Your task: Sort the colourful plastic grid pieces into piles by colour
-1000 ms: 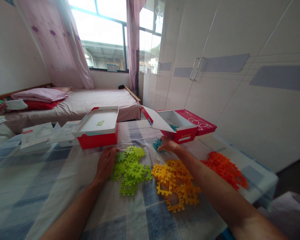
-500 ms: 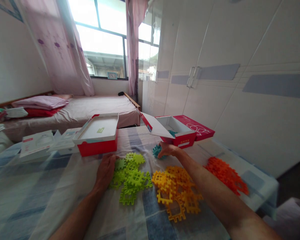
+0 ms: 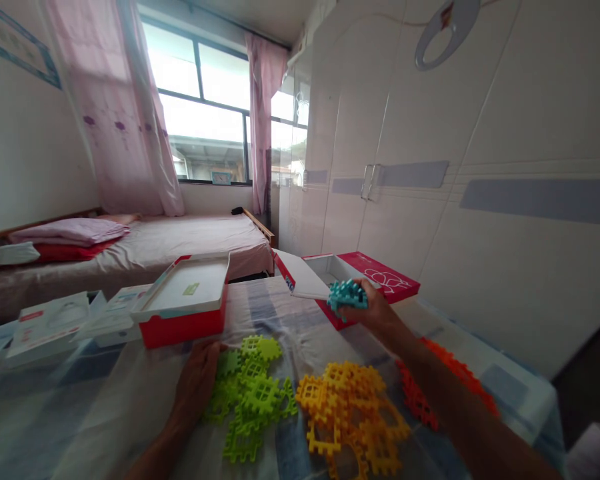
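My right hand [image 3: 375, 305] is closed on a bunch of teal interlocking plastic pieces [image 3: 347, 295]. It holds them up at the front of an open red and white box [image 3: 333, 319], partly covering the box's opening. My left hand [image 3: 200, 370] lies on the cloth, fingers stretched forward, beside a pile of green interlocking pieces [image 3: 260, 395]. To the right of the green pile is a heap of yellow-orange pieces [image 3: 350, 407]. Red-orange pieces [image 3: 420, 393] lie farther right, partly hidden behind my right forearm.
A red box with a white inside [image 3: 180, 327] stands left of centre, with white cartons [image 3: 50, 320] beside it. A crimson lid [image 3: 385, 273] lies by the open box. Beyond the cloth-covered table [image 3: 260, 307] are a bed [image 3: 195, 233] and a white wardrobe [image 3: 395, 227].
My right hand has lifted the teal pieces off the cloth, up and to the right, to the open box. The left hand stays by the green pile. The view has tilted upward.
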{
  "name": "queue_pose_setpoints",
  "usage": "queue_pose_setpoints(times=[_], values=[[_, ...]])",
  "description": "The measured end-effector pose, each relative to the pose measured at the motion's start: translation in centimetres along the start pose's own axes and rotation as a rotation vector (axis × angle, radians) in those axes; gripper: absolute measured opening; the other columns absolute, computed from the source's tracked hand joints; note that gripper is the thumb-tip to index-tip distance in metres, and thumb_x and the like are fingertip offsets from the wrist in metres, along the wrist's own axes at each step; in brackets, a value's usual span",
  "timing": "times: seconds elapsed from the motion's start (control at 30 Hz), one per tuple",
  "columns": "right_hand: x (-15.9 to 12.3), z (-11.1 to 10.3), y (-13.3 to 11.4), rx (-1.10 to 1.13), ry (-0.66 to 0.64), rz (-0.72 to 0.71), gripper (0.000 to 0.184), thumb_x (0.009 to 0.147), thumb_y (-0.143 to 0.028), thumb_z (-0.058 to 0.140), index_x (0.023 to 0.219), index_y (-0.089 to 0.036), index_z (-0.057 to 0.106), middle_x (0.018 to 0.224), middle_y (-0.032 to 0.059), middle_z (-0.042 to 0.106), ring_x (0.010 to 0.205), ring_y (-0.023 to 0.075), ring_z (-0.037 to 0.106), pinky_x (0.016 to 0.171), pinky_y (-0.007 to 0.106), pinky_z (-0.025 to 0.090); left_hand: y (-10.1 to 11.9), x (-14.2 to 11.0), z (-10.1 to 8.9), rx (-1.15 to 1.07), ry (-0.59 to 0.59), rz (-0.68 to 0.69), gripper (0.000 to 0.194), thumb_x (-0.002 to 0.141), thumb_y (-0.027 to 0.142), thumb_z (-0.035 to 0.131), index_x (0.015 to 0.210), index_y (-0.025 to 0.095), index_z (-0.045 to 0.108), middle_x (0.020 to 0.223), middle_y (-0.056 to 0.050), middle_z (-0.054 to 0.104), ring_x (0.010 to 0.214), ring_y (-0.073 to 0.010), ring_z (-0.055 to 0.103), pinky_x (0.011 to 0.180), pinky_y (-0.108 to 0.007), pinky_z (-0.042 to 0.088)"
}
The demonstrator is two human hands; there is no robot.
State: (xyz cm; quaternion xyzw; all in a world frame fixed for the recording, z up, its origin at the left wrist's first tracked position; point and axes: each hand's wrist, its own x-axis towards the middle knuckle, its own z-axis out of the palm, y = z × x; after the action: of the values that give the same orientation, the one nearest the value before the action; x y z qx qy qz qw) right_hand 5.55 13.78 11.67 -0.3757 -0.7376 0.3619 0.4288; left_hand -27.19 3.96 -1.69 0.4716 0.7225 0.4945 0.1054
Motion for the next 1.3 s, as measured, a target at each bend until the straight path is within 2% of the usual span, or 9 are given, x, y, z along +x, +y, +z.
queue_pose_setpoints(times=[0.13,0.27,0.47,0.6,0.67,0.9,1.07,1.13,1.3], values=[[6.7,-1.6,0.3,-0.097,0.242,0.079,0.047,0.066,-0.033,0.065,0.106,-0.018,0.045,0.093,0.0054,0.064,0.079,0.0187,0.062,0.070,0.034,0.051,-0.2,0.1,-0.1,0.008,0.015,0.013,0.051,0.075,0.060,0.034,0.080,0.020,0.066,0.099,-0.009,0.066,0.098,-0.0264,0.060,0.094,-0.042,0.044],[10.8,-1.4,1.9,-0.237,0.371,0.102,0.061,0.057,-0.028,0.072,0.111,-0.014,0.049,0.111,0.0165,0.059,0.110,0.0327,0.052,0.091,0.050,0.042,-0.2,0.1,-0.2,-0.003,0.005,0.019,0.045,0.076,0.057,0.036,0.077,0.022,0.065,0.099,-0.009,0.066,0.098,-0.0261,0.060,0.094,-0.041,0.044],[5.7,1.4,3.3,-0.358,0.240,-0.142,0.040,0.076,-0.020,0.048,0.116,-0.018,0.053,0.119,0.0098,0.058,0.115,0.0227,0.051,0.102,0.041,0.036,0.3,-0.1,-0.2,-0.026,0.007,-0.007,0.048,0.075,0.056,0.036,0.081,0.020,0.065,0.098,-0.010,0.065,0.097,-0.0273,0.060,0.094,-0.043,0.043],[2.2,4.1,2.8,-0.581,0.000,-0.569,0.059,0.081,-0.029,0.055,0.136,-0.019,0.035,0.132,0.0112,0.051,0.123,0.0250,0.044,0.103,0.044,0.033,0.8,-0.2,-0.2,-0.030,-0.010,0.001,0.049,0.074,0.057,0.035,0.081,0.019,0.066,0.100,-0.010,0.065,0.098,-0.0266,0.059,0.095,-0.041,0.042],[2.2,5.3,2.5,-0.687,-0.012,-0.653,0.073,0.080,-0.034,0.061,0.142,-0.018,0.025,0.131,0.0138,0.051,0.121,0.0279,0.045,0.101,0.047,0.034,0.9,-0.2,-0.3,-0.021,-0.009,-0.008,0.049,0.074,0.057,0.035,0.081,0.020,0.066,0.100,-0.010,0.065,0.098,-0.0270,0.060,0.095,-0.041,0.043],[6.1,5.4,1.7,-0.462,0.317,-0.391,0.068,0.085,-0.027,0.051,0.143,-0.020,0.019,0.098,0.0057,0.063,0.074,0.0176,0.063,0.069,0.031,0.052,0.6,-0.3,-0.5,-0.021,-0.007,0.031,0.042,0.075,0.055,0.038,0.078,0.021,0.063,0.099,-0.008,0.067,0.099,-0.0261,0.060,0.095,-0.041,0.043],[7.5,1.1,3.3,-0.432,0.703,-0.242,0.075,0.080,-0.026,0.046,0.145,-0.012,0.009,0.132,0.0181,0.043,0.109,0.0240,0.054,0.084,0.035,0.049,0.5,-0.2,-0.4,-0.034,0.005,0.019,0.045,0.075,0.055,0.039,0.080,0.021,0.066,0.097,-0.009,0.067,0.097,-0.0271,0.060,0.095,-0.042,0.043],[7.8,-0.6,4.5,-0.520,0.743,-0.099,0.071,0.078,-0.026,0.047,0.141,-0.008,0.020,0.134,0.0214,0.039,0.120,0.0280,0.045,0.092,0.038,0.043,0.5,-0.2,-0.4,-0.041,-0.003,0.033,0.043,0.076,0.054,0.040,0.079,0.021,0.067,0.097,-0.008,0.067,0.098,-0.0271,0.060,0.095,-0.041,0.043],[7.8,-2.9,7.4,-0.547,0.720,0.192,0.051,0.077,-0.042,0.050,0.117,-0.011,0.048,0.116,0.0204,0.055,0.111,0.0352,0.049,0.089,0.048,0.041,0.5,0.0,-0.2,-0.048,0.010,0.023,0.037,0.073,0.051,0.042,0.076,0.025,0.068,0.095,-0.006,0.067,0.096,-0.0279,0.061,0.094,-0.041,0.045]])
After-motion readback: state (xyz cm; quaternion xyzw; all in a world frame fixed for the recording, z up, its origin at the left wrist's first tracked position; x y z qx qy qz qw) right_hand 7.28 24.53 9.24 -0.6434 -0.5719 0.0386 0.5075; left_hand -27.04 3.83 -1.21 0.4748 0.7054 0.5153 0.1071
